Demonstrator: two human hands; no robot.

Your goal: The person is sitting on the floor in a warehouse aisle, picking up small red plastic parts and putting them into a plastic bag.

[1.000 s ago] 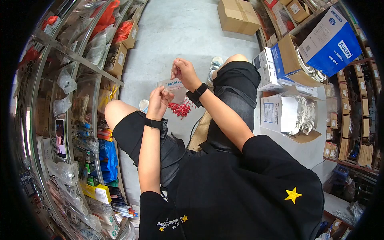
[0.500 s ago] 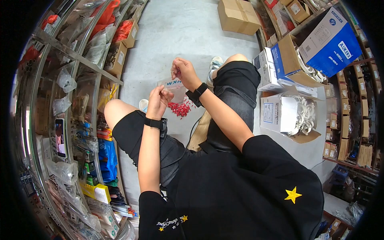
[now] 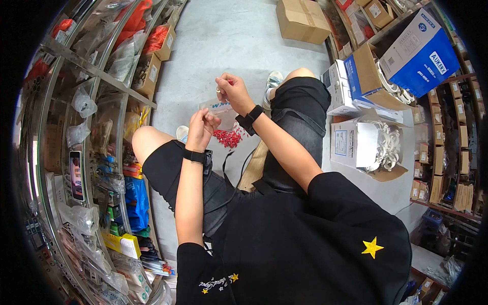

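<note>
Left hand (image 3: 202, 123) was pinched shut on the clear bag (image 3: 222, 113) at its 7 o'clock corner; red parts (image 3: 229, 138) sat at its bottom. Right hand (image 3: 230, 90) was clamped on the 12 o'clock edge. Mouth-handling step judged underway; a steady two-point grip is called for next.

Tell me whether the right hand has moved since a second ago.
Yes, barely: the right hand edged up and left, away from the black shorts' knee, still pinching the clear plastic bag.
</note>
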